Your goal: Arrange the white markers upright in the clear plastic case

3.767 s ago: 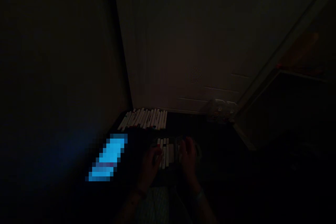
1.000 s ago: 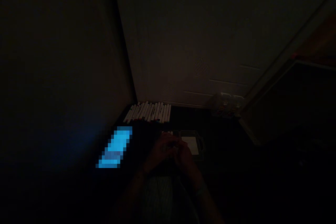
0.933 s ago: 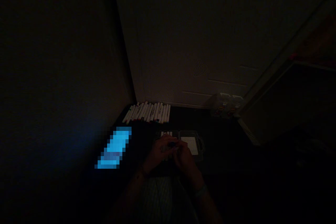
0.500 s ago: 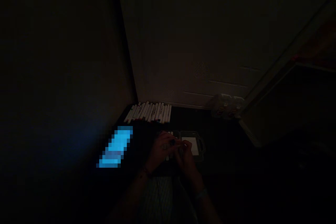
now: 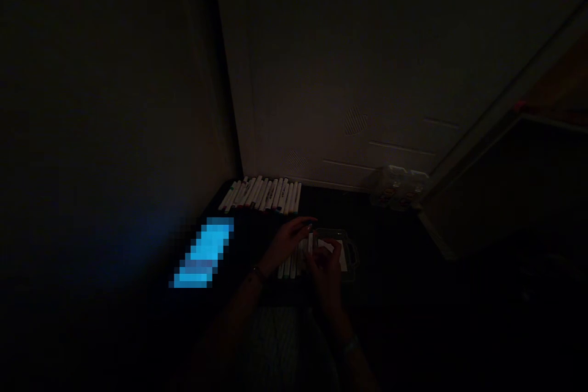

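Observation:
In the dim light my right hand (image 5: pixel 327 266) is closed on a white marker (image 5: pixel 311 241), held upright between thumb and fingers. My left hand (image 5: pixel 285 241) hovers just to the left of it, fingers stretched out and holding nothing that I can see. Beneath both hands lies a clear plastic case (image 5: pixel 353 256), opened flat, with a white sheet (image 5: pixel 342 262) in its right half. Several white markers (image 5: pixel 287 267) lie side by side in the left half, partly hidden by my hands.
A row of several white markers (image 5: pixel 261 195) lies at the back left of the dark table. A glowing, pixelated blue screen (image 5: pixel 203 252) is at the left. Clear plastic containers (image 5: pixel 400 187) stand at the back right by the wall (image 5: pixel 294 73).
My hands have drawn apart; the left has lifted off the right and its fingers have straightened. The white marker in my right hand now shows, as do more markers in the case.

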Available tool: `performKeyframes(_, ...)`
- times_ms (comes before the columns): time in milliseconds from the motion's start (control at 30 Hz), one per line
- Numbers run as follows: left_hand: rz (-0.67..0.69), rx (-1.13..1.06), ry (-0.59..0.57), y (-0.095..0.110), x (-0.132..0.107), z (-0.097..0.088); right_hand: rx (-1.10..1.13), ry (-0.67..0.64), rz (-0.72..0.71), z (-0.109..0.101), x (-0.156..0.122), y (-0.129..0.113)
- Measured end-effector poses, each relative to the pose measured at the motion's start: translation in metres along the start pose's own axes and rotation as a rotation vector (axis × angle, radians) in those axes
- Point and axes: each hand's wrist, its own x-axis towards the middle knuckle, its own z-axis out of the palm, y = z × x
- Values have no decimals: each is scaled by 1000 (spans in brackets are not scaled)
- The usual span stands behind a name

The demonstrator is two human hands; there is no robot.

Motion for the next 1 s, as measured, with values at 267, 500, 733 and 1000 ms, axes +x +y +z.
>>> performKeyframes(267, -14, 28, 63, -4, 7, -2, -56, -13, -51, 0, 3, 4)
performKeyframes(500, -36, 4, 86, -10, 4, 3, -155, 100, -101, -18, 34, -9)
performKeyframes(733, 5, 65, 57, -7, -3, 5, -143, -137, -131, -23, 63, -10)
performKeyframes(1000, 42, 132, -23, -4, -6, 8, -190, -229, -145, -28, 68, -10)
